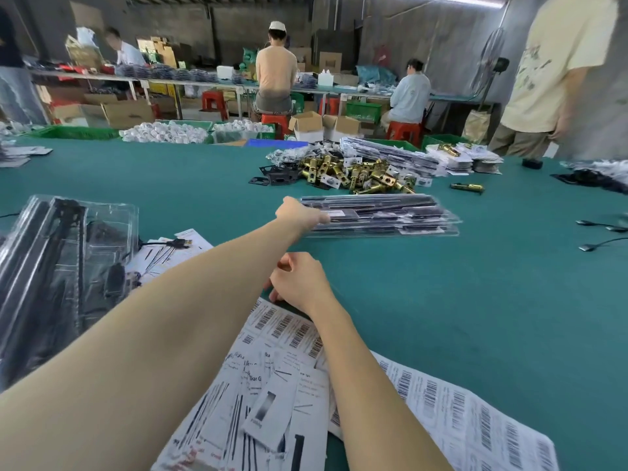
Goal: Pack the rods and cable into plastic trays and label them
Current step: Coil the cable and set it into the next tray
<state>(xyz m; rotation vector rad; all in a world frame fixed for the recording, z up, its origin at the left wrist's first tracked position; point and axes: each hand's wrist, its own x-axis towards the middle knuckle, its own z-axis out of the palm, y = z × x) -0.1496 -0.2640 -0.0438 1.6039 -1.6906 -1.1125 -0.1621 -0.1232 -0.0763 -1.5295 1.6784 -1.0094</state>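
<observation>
Nearest the camera, on the green surface point(441, 283), lie loose printed insert cards point(258, 402) and barcode label sheets point(475, 423), overlapping each other. Thin paper, light, floppy; labels prob. peel off a backing, so lift by a corner w/ a fingernail, not by a flat pinch.

Just beyond, the right hand point(299, 283) sits at the far edge of a label sheet, fingers curled down toward the paper. Looks like it's picking at a label, but the fingertips are hidden, so can't tell if anything is actually held.

To the left, a heap of clear plastic trays point(68, 266) w/ black rods inside, and a black cable point(170, 244) w/ a USB-type plug lying on more cards beside it. Cable is soft, will spring out of a coil; take it in the middle of the loop.

Further out, the left hand point(300, 214) is stretched across to a stack of packed trays point(380, 215), fingers on the near left end; it seems to hold or press that end, exact grip is blurred. Trays are prob. thin, slick, flexy plastic, end-heavy w/ stiff rods inside. A one-end hold may bow them or let the stack slide apart; better to grip by the rim at mid-length, or square the stack w/ both hands.

Behind that, a pile of brass latch parts point(356, 171), then other workers at benches.
</observation>
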